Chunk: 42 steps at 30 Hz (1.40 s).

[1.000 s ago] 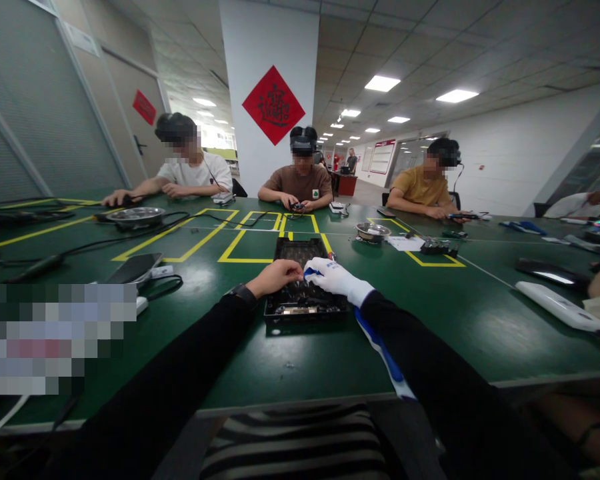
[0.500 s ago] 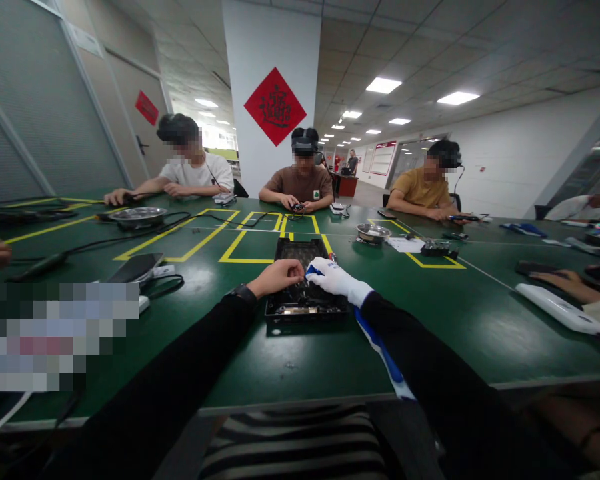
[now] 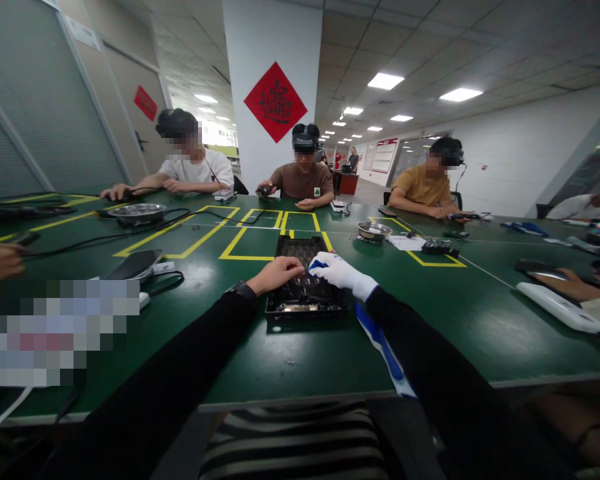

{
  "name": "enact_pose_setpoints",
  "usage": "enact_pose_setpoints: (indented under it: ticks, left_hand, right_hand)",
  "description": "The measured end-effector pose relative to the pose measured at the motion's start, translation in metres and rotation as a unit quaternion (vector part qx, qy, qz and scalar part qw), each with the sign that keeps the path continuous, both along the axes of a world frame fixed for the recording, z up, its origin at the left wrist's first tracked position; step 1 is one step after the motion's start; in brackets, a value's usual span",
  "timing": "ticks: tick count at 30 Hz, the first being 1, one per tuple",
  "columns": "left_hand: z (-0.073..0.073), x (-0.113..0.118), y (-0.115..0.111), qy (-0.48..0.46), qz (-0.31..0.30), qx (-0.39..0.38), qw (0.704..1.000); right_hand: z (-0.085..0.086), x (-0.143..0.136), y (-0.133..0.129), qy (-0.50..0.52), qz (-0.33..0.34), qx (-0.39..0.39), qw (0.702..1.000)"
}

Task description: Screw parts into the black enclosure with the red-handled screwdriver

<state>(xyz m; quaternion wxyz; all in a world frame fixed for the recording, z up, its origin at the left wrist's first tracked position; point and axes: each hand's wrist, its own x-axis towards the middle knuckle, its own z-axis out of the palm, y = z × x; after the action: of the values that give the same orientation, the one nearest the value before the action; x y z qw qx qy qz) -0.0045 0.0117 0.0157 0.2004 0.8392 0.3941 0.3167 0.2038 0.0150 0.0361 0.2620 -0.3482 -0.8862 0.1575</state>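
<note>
A black plastic casing (image 3: 273, 312) lies open on the green table in front of me, with small parts and a pale metal strip (image 3: 300, 308) along its near end. Over its left side is my left hand (image 3: 278, 274), bare, with a dark band at the wrist and the fingertips pinched together. My right hand (image 3: 341, 273) wears a white glove with blue on the fingers. It is closed over the casing's right side, a small gap from the left hand. Whatever either hand holds is too small or hidden to make out.
A blue-and-white glove (image 3: 383, 350) lies under my right forearm. Metal bowls (image 3: 374, 231) (image 3: 139, 214) stand farther off, with black parts (image 3: 439, 247) at the right. A dark phone-like slab (image 3: 136, 265) and cable lie left. Co-workers sit across, and other people's hands rest at both sides.
My hands have drawn slightly apart, showing more of the casing's inside. Across the table, a co-worker has moved a dark object to the left in one hand. The hand at the left edge has shifted.
</note>
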Motion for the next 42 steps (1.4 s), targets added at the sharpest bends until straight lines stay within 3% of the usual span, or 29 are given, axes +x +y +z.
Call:
enact_pose_setpoints:
  ticks: [4,6,18,31,42]
  left_hand:
    - [0.000,0.000,0.000,-0.043,0.025,0.016,0.999]
    - [-0.001,0.000,0.001,-0.050,0.029,0.011,0.998]
    - [-0.005,0.000,0.003,-0.072,0.031,-0.012,0.997]
    - [-0.008,0.001,0.007,-0.077,0.032,-0.027,0.996]
    - [-0.007,0.001,0.005,-0.071,0.031,-0.016,0.997]
  right_hand:
    - [0.018,0.005,-0.010,-0.020,0.113,-0.159,0.981]
    - [0.023,0.005,-0.016,-0.064,0.145,-0.192,0.969]
    - [0.020,-0.003,-0.021,-0.143,0.128,-0.142,0.971]
    - [0.014,-0.007,-0.016,-0.115,0.078,-0.215,0.967]
    - [0.014,-0.006,-0.015,-0.114,0.107,-0.251,0.955]
